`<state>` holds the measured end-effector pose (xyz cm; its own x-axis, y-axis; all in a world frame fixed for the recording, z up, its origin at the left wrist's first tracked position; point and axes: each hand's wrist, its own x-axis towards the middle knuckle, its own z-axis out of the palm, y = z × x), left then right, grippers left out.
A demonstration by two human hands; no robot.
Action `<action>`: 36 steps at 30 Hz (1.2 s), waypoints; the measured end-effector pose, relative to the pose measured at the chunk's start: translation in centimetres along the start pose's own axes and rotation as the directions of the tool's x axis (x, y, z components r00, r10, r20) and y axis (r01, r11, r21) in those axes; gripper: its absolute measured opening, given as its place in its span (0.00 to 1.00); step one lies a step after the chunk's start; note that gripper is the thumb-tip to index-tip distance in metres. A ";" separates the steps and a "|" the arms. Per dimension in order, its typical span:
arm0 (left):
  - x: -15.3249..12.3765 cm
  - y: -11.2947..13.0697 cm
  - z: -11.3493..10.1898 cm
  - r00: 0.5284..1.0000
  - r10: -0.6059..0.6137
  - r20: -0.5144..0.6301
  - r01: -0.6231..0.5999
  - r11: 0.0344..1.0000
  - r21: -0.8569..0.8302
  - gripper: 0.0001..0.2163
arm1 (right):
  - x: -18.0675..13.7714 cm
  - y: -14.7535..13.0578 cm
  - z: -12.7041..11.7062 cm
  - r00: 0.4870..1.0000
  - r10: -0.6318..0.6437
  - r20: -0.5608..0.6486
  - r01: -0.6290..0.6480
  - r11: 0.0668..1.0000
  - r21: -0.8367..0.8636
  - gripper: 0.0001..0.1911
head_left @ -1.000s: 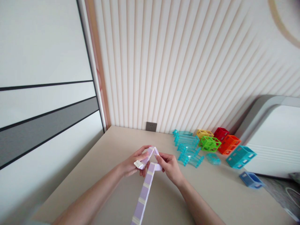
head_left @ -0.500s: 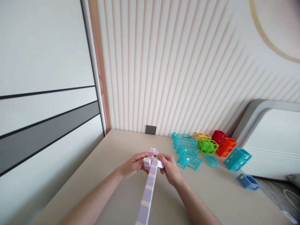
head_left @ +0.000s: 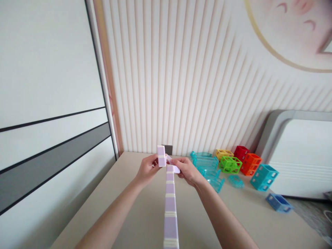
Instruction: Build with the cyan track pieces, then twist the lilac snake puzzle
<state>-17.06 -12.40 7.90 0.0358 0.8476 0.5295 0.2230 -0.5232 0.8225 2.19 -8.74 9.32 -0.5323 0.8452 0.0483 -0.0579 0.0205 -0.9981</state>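
A lilac block piece with cream bands [head_left: 161, 155] is held upright in the fingers of my left hand [head_left: 147, 172], which is closed. My right hand [head_left: 187, 170] pinches a flat lilac piece [head_left: 177, 169] just to the right of it. From between the hands a long straight strip of lilac segments with cream bands [head_left: 170, 207] runs toward me and leaves the bottom of the view. Its far end lies close to both held pieces. Whether all of these parts are joined I cannot tell, as fingers cover the spot where they meet.
Clear teal plastic pieces [head_left: 205, 162] lie beyond my right hand. Farther right stand yellow [head_left: 224, 154], green [head_left: 230, 165], red [head_left: 241, 153], orange [head_left: 250, 163], teal [head_left: 264, 177] and blue [head_left: 279, 202] frame blocks. A ribbed wall [head_left: 160, 86] closes off the table [head_left: 124, 211] at the back.
The block piece in my left hand has come up and shows more of its length. The strip now points straighter toward me. My view has shifted slightly; the coloured blocks stay in place.
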 end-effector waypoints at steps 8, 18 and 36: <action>3.3 1.1 0.7 0.971 -0.059 -0.232 -0.008 0.961 -0.277 0.17 | 0.1 -2.8 -0.4 0.985 -0.133 0.109 0.158 0.950 -0.268 0.23; 4.7 3.7 1.5 0.951 -0.264 -0.163 0.155 0.859 -0.488 0.21 | -2.5 -5.9 1.2 0.939 -0.338 0.067 0.315 0.760 -0.568 0.13; 3.5 5.7 1.4 0.950 -0.023 -0.310 -0.065 0.960 -0.273 0.17 | -3.3 -5.9 2.4 0.944 -0.328 -0.034 0.244 0.764 -0.597 0.21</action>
<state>-14.30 -12.25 14.17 -0.2734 0.7902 0.5484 -0.0538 -0.5818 0.8115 2.28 -12.96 15.14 -0.4543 0.8095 0.3719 0.3298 0.5407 -0.7739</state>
